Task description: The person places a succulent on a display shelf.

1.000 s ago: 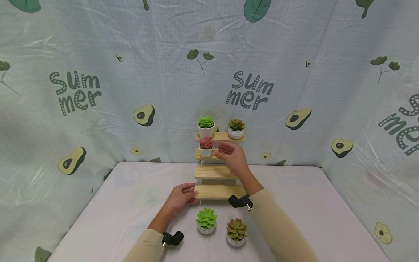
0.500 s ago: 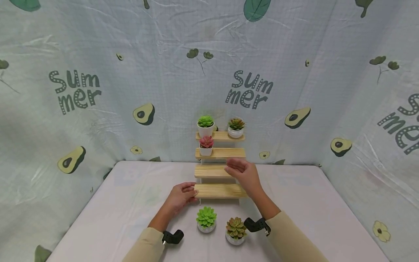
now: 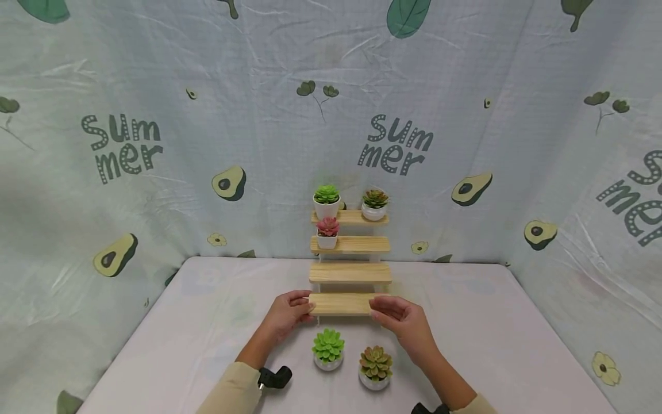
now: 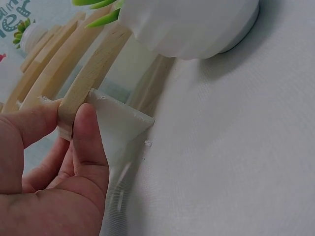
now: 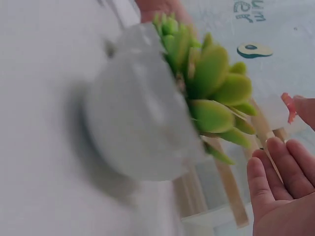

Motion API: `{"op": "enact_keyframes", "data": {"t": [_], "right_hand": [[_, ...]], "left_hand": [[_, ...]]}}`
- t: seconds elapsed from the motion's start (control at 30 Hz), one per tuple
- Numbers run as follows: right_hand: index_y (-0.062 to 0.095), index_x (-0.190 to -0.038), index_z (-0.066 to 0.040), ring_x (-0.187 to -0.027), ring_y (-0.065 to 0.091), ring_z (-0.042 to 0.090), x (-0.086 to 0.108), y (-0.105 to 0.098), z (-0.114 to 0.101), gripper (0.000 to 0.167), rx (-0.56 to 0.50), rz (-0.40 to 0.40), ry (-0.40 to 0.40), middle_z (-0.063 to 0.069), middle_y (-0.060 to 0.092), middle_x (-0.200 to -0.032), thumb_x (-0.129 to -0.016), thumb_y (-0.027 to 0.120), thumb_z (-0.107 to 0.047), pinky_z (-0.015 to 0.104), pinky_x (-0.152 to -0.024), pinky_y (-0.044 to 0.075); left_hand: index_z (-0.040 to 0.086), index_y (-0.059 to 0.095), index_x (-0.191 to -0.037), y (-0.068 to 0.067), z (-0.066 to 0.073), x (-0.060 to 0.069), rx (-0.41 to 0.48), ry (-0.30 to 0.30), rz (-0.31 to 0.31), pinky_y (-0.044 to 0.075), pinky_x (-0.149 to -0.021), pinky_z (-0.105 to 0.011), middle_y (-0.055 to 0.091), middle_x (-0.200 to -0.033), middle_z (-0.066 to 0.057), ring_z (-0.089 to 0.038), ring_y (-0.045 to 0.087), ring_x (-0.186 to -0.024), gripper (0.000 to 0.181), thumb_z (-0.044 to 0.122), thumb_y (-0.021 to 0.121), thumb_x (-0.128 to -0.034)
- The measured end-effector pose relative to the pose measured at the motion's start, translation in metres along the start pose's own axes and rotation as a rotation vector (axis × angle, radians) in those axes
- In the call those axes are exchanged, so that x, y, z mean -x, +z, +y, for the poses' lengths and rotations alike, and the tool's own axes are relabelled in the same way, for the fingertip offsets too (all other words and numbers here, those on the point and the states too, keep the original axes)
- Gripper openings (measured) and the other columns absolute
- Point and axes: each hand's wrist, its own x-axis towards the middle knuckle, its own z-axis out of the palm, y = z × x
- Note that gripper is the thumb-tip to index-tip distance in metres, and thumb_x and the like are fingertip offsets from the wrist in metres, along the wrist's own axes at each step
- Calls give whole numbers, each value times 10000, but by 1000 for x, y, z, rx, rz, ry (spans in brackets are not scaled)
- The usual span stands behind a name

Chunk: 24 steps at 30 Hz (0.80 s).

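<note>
A stepped wooden shelf stand [image 3: 351,273] has several pale boards on white side supports. My left hand [image 3: 283,315] pinches the left end of its lowest board between thumb and fingers; the left wrist view shows this grip on the board's end [image 4: 74,108]. Beside the right end of that board is my right hand [image 3: 405,322], fingers loosely extended and holding nothing. In front of the stand sit a bright green potted succulent [image 3: 328,348] and a reddish-green potted succulent [image 3: 376,367]. The latter's white pot [image 5: 140,108] looms large in the right wrist view.
The top board bears a green succulent in a white pot [image 3: 327,200] at left and a dark reddish-green succulent [image 3: 374,205] at right. A pink succulent [image 3: 327,232] stands on the second board's left end. A printed cloth [image 3: 284,132] hangs behind the white-covered table [image 3: 233,287].
My right hand has left the area beside the pink succulent and come down and right to the lowest board's right end. The left hand keeps its grip; the plants have not moved.
</note>
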Motion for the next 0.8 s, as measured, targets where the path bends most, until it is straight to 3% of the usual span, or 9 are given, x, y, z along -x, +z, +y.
{"op": "enact_keyframes", "data": {"t": [0.3,0.47,0.67,0.8], "right_hand": [[639,-1318,29,-1231,661,200,40,0,24,433,4,-150,80,233,644,-1359,-937,750,-144,194,-945,570],[557,-1424,-27,-1346,568,246,55,1,31,574,127,-221,64,214,563,-1463,-922,776,-199,137,-999,496],[486,-1499,-85,-1210,599,196,63,9,28,726,179,-276,153,185,510,-1509,-885,822,-277,216,-898,545],[461,-1517,-84,-1227,587,231,66,11,28,783,182,-271,181,188,506,-1508,-865,843,-287,300,-936,554]], "left_hand": [[-102,501,-1419,-1,0,0,1,-9,-4,629,-754,-266,673,-1036,-89,-136,686,-853,479,13,656,-981],[-96,511,-1416,0,0,2,-1,-18,14,629,-753,-270,672,-1025,-87,-135,682,-851,465,7,650,-984],[-97,517,-1408,1,1,4,2,-19,27,624,-748,-267,660,-1005,-75,-129,673,-843,451,-5,642,-985],[-94,530,-1397,2,2,4,-1,-22,29,630,-742,-268,659,-1006,-83,-138,674,-841,447,3,656,-979]]}}
